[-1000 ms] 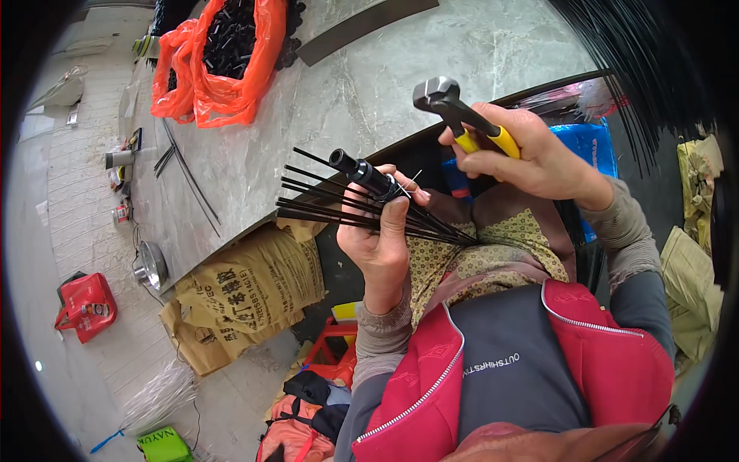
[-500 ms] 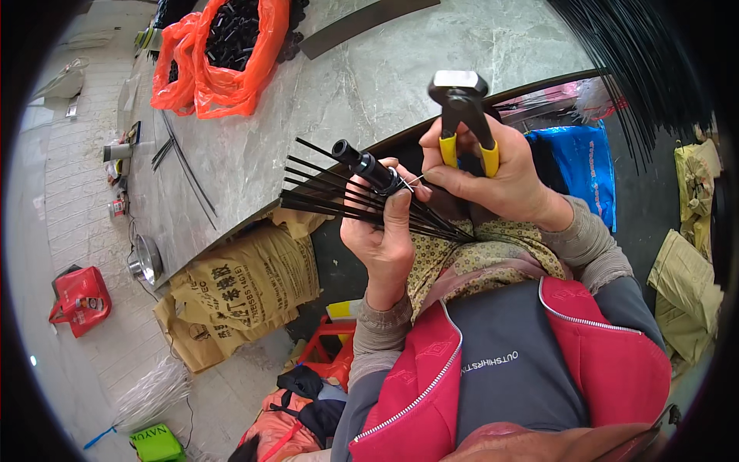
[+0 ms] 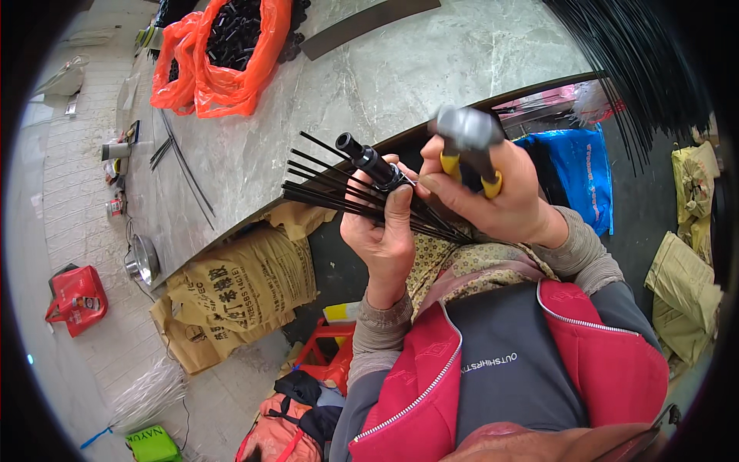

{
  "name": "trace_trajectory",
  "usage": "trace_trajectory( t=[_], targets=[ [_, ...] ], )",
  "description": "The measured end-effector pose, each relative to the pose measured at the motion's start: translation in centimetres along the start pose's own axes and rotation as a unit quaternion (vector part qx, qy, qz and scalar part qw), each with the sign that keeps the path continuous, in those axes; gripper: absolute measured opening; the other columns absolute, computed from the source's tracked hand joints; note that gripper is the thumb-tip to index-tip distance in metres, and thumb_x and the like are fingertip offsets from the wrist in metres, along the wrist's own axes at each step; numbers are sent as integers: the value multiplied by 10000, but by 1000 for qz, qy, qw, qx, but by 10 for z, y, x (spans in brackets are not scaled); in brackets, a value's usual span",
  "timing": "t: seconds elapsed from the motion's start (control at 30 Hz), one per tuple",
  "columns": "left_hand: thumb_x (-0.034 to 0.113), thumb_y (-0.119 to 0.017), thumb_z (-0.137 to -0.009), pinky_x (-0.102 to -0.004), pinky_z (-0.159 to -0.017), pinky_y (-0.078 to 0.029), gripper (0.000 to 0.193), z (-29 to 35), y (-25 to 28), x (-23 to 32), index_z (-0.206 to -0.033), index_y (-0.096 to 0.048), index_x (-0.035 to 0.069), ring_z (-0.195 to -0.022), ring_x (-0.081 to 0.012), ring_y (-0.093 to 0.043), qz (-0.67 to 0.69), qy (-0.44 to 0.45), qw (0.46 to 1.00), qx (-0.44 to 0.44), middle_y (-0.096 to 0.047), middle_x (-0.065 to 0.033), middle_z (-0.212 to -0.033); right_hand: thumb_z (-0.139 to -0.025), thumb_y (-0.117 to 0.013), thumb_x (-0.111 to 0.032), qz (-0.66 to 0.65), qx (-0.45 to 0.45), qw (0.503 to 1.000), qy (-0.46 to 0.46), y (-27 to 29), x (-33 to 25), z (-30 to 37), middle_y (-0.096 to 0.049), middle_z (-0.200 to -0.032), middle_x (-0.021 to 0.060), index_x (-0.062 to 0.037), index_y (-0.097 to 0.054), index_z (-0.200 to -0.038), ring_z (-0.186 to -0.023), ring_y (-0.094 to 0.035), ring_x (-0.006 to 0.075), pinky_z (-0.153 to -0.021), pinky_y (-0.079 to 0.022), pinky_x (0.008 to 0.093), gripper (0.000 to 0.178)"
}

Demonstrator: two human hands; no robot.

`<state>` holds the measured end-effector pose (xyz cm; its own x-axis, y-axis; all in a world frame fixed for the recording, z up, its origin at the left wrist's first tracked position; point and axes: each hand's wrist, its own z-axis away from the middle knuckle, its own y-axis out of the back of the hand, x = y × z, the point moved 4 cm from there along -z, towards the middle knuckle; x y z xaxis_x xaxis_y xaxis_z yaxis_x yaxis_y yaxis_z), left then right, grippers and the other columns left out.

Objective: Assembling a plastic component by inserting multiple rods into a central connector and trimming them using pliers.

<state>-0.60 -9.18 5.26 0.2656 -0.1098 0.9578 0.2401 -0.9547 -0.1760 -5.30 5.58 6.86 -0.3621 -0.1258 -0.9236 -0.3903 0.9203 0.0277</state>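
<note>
In front of my lap, my left hand (image 3: 381, 239) is closed round a fan of thin black rods (image 3: 331, 202) and a black ribbed tube (image 3: 371, 163) with an open end. A thin silvery wire (image 3: 405, 179) loops round the tube's lower end, beside my left thumb. My right hand (image 3: 504, 192) grips end-cutting pincers (image 3: 468, 129) with yellow handles, their metal head pointing up and smeared by motion. Its thumb and forefinger come together close to the wire; whether they pinch the wire's end, I cannot tell.
A grey marble-patterned table (image 3: 369, 85) stretches beyond my hands. On it are orange plastic bags (image 3: 265, 85) of small black parts, a dark flat strip (image 3: 369, 27) and loose black rods (image 3: 185, 169). More black rods (image 3: 639, 77) overhang at right; brown sacks (image 3: 239, 285) stand below the table's edge.
My right hand has turned, tilting the pincers' head toward me and slightly down, and its fingers are nearer the tube. My left hand keeps its hold, shifted very little.
</note>
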Motion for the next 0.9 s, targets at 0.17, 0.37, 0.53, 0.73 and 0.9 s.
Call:
trace_trajectory(
  t=[0.17, 0.37, 0.53, 0.73, 0.9],
  targets=[
    [21, -622, -946, -295, -768, -531, 287, 1, 4, -5, -1200, -535, -81, -808, -169, -639, 43, 17, 999, -18, -644, -120, -922, -905, -682, -15, -200, 11, 970, -138, 1, 8, -8, -633, -909, 45, 28, -530, -1141, -781, -645, 99, -702, -537, 236, 284],
    [13, -629, -939, -312, -774, -542, 290, -1, 2, -5, -1197, -539, -85, -813, -181, -642, 58, 17, 998, -22, -645, -131, -930, -885, -693, -6, -268, 33, 943, -196, -3, 18, 2, -606, -953, 35, 0, -534, -1134, -830, -589, 59, -725, -494, 204, 295],
    [59, -653, -929, -356, -767, -542, 319, -1, 6, -5, -1186, -534, -87, -805, -224, -628, 60, 28, 998, -9, -615, -167, -937, -913, -655, -40, -162, -66, 960, -219, 24, 5, -7, -615, -943, 39, -4, -547, -1156, -822, -600, 81, -737, -500, 221, 269],
    [23, -655, -920, -360, -805, -541, 317, -2, 7, -4, -1191, -538, -93, -839, -219, -647, 68, 26, 997, 2, -640, -159, -946, -890, -706, -197, 66, -343, 918, -189, 59, -1, -6, -639, -893, 90, 12, -571, -1163, -821, -649, 199, -737, -509, 316, 369],
    [-9, -653, -915, -336, -837, -533, 320, -1, 6, -4, -1203, -543, -92, -874, -204, -661, 62, 25, 998, -2, -669, -151, -948, -901, -694, -227, 151, -415, 869, -222, 59, 4, -4, -675, -917, 122, -24, -563, -1196, -875, -677, 312, -744, -513, 369, 382]
  ],
)
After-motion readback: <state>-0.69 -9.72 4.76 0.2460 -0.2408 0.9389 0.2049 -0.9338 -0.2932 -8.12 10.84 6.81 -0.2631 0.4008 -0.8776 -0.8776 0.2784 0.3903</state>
